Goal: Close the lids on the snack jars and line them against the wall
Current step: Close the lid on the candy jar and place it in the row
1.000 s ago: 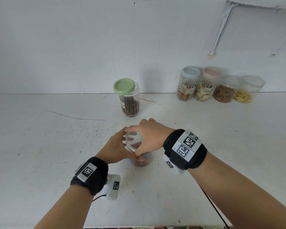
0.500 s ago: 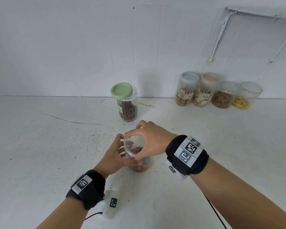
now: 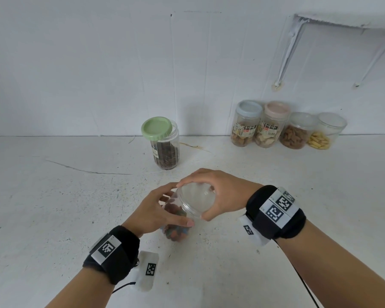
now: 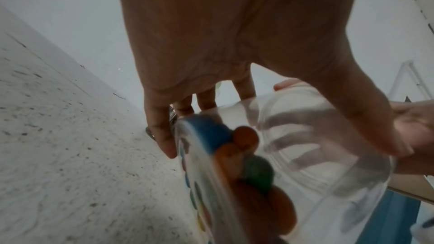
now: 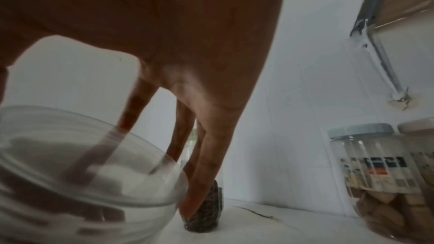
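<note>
A clear jar of coloured candies stands on the white counter in front of me. My left hand grips its body, thumb across the front. My right hand holds the clear lid from above, fingers curled round its rim. The lid sits on the jar's mouth, tilted toward me. Farther back stands a jar of dark snacks with a green lid lying askew on top.
Several lidded jars line the wall at the back right: a blue-lidded one, a pink-lidded one and two low clear-lidded ones. A shelf bracket hangs above them. A crack runs across the counter at left.
Both hands stay on the candy jar. The right hand has turned on the lid, and the lid's clear top now faces the head camera more. The view has shifted slightly.
</note>
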A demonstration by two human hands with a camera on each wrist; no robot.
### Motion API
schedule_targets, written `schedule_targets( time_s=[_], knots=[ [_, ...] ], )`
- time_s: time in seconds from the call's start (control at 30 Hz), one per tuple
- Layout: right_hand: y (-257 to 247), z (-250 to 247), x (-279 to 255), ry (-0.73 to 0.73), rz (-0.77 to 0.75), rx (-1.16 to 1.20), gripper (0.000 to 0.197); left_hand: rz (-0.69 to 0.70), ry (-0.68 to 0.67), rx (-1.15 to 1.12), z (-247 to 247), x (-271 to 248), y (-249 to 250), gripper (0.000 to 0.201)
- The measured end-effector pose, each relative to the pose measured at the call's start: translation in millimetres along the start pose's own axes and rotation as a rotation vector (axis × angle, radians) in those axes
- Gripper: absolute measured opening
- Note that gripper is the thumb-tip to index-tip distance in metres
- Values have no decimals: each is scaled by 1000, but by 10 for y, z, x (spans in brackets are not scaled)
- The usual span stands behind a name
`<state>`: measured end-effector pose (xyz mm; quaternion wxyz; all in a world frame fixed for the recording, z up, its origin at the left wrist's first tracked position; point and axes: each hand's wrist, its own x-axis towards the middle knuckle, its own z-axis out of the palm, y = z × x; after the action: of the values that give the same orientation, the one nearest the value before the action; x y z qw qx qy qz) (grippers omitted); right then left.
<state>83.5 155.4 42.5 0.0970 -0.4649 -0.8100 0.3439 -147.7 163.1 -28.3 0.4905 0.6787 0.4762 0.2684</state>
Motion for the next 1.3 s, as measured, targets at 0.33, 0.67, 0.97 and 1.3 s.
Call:
schedule_targets(
  time_s=[0.33,0.67,0.97,1.3],
  knots=[
    [62,92,-41,180,447,-85,87,15,58,-25,61,20,-21,83],
    [-7,136,-68,219,279,71,54,70,35,-12,66,-33,-11,74],
    [99,128,-159,92,36,66,67,84,38,-24,48,-57,-22,72],
    [-14,285,-58,278,363,-108,68,115,26,-8,91,-59,-28,73]
  ],
)
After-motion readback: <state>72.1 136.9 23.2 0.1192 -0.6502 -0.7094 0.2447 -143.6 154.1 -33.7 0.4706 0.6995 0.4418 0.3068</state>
